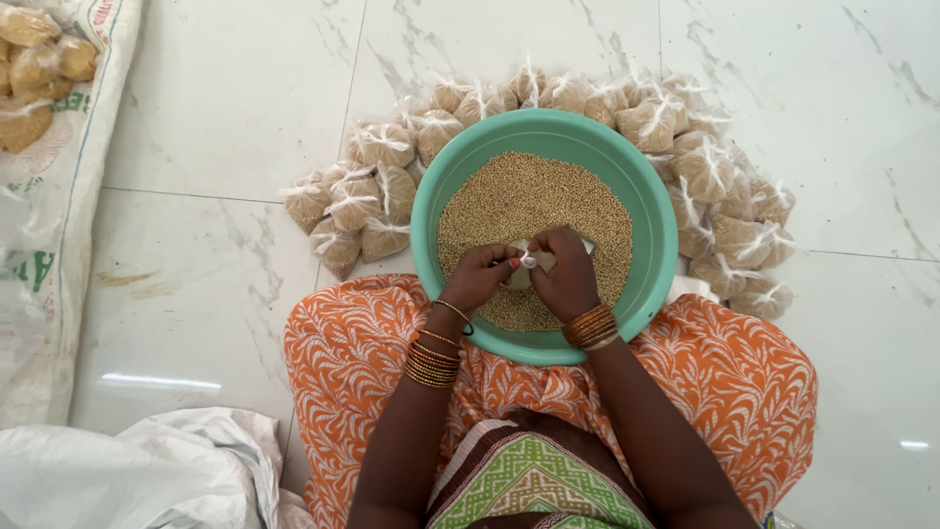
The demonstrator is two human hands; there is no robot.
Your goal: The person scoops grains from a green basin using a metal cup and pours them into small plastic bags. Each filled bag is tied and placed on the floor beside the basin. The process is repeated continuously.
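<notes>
Teal plastic, round and wide, the basin [636,186] rests on the white marble floor [225,108] just in front of the person's knees, and it is nearly full of small pale yellow-brown grain [529,201]. Over the near part of the grain both hands meet. The left hand [478,276] and the right hand [568,274] pinch together a small clear plastic packet [530,261], and the fingers [509,263] of each hand are closed on its twisted neck; the body of the packet is mostly hidden under the hands, so it seems filled with the same grain, but I cannot tell for sure. Gold bangles sit on both wrists. Around the far rim of the basin, from left to right, many small tied packets of grain [377,186] lie on the floor in a curved row, some touching the basin. An orange cloth with white leaf pattern [744,382] covers the lap below the basin. At the left edge lies a white woven sack [59,245] with more packets on it.
</notes>
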